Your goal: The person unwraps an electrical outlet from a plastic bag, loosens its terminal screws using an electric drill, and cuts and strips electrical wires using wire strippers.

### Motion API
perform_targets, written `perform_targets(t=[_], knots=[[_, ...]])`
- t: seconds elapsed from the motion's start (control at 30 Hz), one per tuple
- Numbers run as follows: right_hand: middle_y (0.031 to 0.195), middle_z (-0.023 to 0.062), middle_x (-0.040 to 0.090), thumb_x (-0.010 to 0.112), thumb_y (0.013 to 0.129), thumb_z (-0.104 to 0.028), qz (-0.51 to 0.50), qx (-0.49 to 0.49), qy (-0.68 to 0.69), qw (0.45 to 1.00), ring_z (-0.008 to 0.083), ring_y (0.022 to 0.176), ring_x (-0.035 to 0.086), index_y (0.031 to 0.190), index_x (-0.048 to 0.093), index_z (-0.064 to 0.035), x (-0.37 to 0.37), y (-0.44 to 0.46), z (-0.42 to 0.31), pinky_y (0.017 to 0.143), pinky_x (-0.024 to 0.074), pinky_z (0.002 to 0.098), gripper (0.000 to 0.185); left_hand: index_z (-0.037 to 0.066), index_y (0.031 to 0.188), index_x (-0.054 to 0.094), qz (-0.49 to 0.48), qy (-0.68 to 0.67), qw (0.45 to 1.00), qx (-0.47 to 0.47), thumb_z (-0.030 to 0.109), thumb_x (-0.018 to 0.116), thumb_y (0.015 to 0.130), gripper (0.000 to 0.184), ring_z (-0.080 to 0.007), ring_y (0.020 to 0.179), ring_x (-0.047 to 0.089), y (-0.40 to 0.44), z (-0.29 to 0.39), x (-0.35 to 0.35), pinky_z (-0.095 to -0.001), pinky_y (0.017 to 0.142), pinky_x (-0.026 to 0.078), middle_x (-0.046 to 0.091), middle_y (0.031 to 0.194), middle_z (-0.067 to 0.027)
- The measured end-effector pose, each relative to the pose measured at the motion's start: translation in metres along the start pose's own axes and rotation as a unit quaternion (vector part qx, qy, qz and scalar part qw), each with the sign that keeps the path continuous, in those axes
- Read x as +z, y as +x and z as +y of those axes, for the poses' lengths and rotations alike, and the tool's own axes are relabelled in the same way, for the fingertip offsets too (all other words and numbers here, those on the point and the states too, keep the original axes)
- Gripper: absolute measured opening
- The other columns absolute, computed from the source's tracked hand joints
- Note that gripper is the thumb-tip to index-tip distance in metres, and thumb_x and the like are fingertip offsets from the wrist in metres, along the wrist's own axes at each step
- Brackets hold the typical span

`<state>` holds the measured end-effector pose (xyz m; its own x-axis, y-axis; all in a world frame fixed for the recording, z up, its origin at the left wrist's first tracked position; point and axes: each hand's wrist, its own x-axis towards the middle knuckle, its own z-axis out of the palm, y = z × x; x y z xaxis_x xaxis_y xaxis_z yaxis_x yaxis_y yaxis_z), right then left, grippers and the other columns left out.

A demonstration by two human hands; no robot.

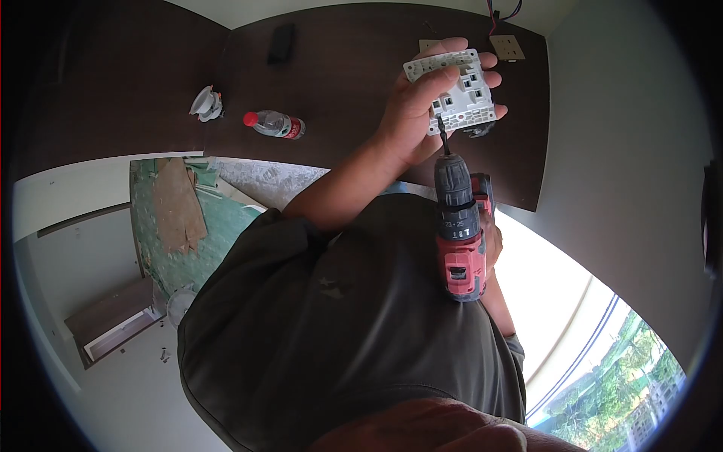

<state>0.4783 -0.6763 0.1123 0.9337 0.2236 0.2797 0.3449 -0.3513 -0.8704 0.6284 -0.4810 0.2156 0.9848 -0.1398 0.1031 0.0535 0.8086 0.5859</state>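
My left hand point(422, 98) is closed round a white wall socket point(461, 92), its back turned up and showing square terminal openings. The thumb presses on the back, and the fingers curl past the far edge. In my right hand point(493, 241) is a red and black cordless drill point(462, 241), which partly hides that hand. The drill points up the view, and its dark bit point(443, 134) meets the socket's near left part. Whether the tip sits in a screw cannot be made out.
Beyond my hands lies a dark brown desktop point(339, 75). On it are a red-capped bottle point(275, 124), a white round fixture point(206, 104) and a black object point(282, 44). Near the far right corner, a beige socket plate point(507, 48) lies by loose wires point(493, 22). A wall point(617, 113) rises at right.
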Motion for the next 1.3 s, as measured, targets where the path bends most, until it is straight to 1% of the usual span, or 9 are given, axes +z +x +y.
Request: perform_targets(t=[0.07, 0.13, 0.27, 0.43, 0.87, 0.97, 1.07, 1.13, 1.3], knots=[[0.094, 0.0168, 0.068, 0.08, 0.075, -0.019, -0.023, 0.101, 0.061, 0.993, 0.0341, 0.081, 0.069, 0.107, 0.062, 0.0014, 0.001, -0.004, 0.004, 0.074, 0.0558, 0.0396, 0.042, 0.012, 0.137, 0.051, 0.001, -0.01, 1.0, -0.001, 0.019, 0.059, 0.096, 0.042, -0.0355, 0.126, 0.056, 0.0, 0.0, -0.003, -0.0663, 0.101, 0.048, 0.054, 0.138, -0.023], [0.093, 0.0174, 0.068, 0.079, 0.075, -0.019, 0.016, -0.076, -0.041, 0.996, 0.0347, 0.081, 0.069, 0.108, 0.062, 0.0019, -0.006, 0.016, -0.017, 0.073, 0.0559, 0.0397, 0.043, 0.014, 0.136, 0.054, 0.011, -0.042, 0.999, -0.011, 0.022, 0.059, 0.097, 0.04, -0.0341, 0.126, 0.056, 0.0, 0.0, -0.006, -0.065, 0.102, 0.048, 0.054, 0.139, -0.0222], [0.093, 0.0171, 0.069, 0.079, 0.075, -0.02, 0.003, 0.031, 0.041, 0.999, 0.0344, 0.08, 0.069, 0.108, 0.063, 0.0012, 0.002, -0.007, 0.006, 0.073, 0.0559, 0.0394, 0.042, 0.015, 0.136, 0.054, 0.016, -0.058, 0.998, -0.028, 0.023, 0.059, 0.097, 0.04, -0.0334, 0.126, 0.057, -0.003, 0.001, -0.005, -0.0641, 0.102, 0.047, 0.054, 0.139, -0.0219], [0.093, 0.0161, 0.069, 0.078, 0.075, -0.02, 0.052, -0.112, -0.096, 0.988, 0.0334, 0.08, 0.07, 0.108, 0.063, 0.0002, -0.004, 0.016, -0.017, 0.073, 0.0555, 0.0384, 0.041, 0.015, 0.138, 0.053, 0.008, -0.063, 0.997, -0.047, 0.024, 0.059, 0.097, 0.042, -0.0335, 0.126, 0.056, -0.007, 0.0, -0.004, -0.0643, 0.102, 0.047, 0.054, 0.139, -0.0219], [0.095, 0.0159, 0.069, 0.078, 0.075, -0.017, 0.041, -0.107, -0.082, 0.99, 0.034, 0.081, 0.07, 0.106, 0.062, 0.0004, -0.001, 0.014, -0.017, 0.072, 0.0559, 0.0404, 0.039, 0.011, 0.14, 0.049, 0.011, -0.004, 0.999, -0.042, 0.023, 0.058, 0.096, 0.046, -0.0354, 0.123, 0.057, -0.01, 0.001, -0.005, -0.0637, 0.098, 0.05, 0.054, 0.136, -0.0247], [0.095, 0.0164, 0.069, 0.079, 0.075, -0.017, 0.031, -0.092, -0.065, 0.993, 0.0343, 0.081, 0.07, 0.107, 0.062, 0.0008, 0.0, 0.013, -0.017, 0.073, 0.0562, 0.0408, 0.04, 0.01, 0.14, 0.049, 0.009, 0.002, 0.999, -0.038, 0.022, 0.057, 0.096, 0.046, -0.0355, 0.123, 0.057, -0.011, 0.002, -0.005, -0.064, 0.098, 0.05, 0.054, 0.135, -0.0251], [0.096, 0.0169, 0.069, 0.079, 0.075, -0.017, -0.013, 0.07, 0.048, 0.996, 0.0344, 0.08, 0.069, 0.107, 0.062, 0.0007, 0.0, 0.004, -0.008, 0.073, 0.0562, 0.0406, 0.04, 0.01, 0.14, 0.049, 0.01, -0.012, 0.999, -0.028, 0.022, 0.057, 0.097, 0.046, -0.0356, 0.123, 0.058, -0.012, 0.001, -0.008, -0.0641, 0.098, 0.051, 0.054, 0.135, -0.0252], [0.095, 0.017, 0.068, 0.078, 0.076, -0.018, 0.025, -0.128, -0.114, 0.985, 0.0346, 0.079, 0.069, 0.107, 0.062, 0.0004, -0.005, 0.015, -0.014, 0.072, 0.056, 0.0402, 0.04, 0.01, 0.14, 0.048, 0.004, -0.008, 1.0, -0.024, 0.021, 0.058, 0.097, 0.046, -0.0356, 0.122, 0.058, -0.011, 0.001, -0.008, -0.0642, 0.098, 0.051, 0.054, 0.135, -0.0252], [0.095, 0.017, 0.068, 0.079, 0.076, -0.02, 0.028, -0.109, -0.121, 0.986, 0.0348, 0.079, 0.069, 0.106, 0.061, -0.0002, -0.004, 0.015, -0.017, 0.071, 0.056, 0.0399, 0.04, 0.01, 0.14, 0.048, -0.002, -0.007, 1.0, -0.021, 0.021, 0.059, 0.097, 0.046, -0.0357, 0.122, 0.058, -0.011, 0.003, -0.008, -0.0644, 0.098, 0.051, 0.054, 0.135, -0.0249]])
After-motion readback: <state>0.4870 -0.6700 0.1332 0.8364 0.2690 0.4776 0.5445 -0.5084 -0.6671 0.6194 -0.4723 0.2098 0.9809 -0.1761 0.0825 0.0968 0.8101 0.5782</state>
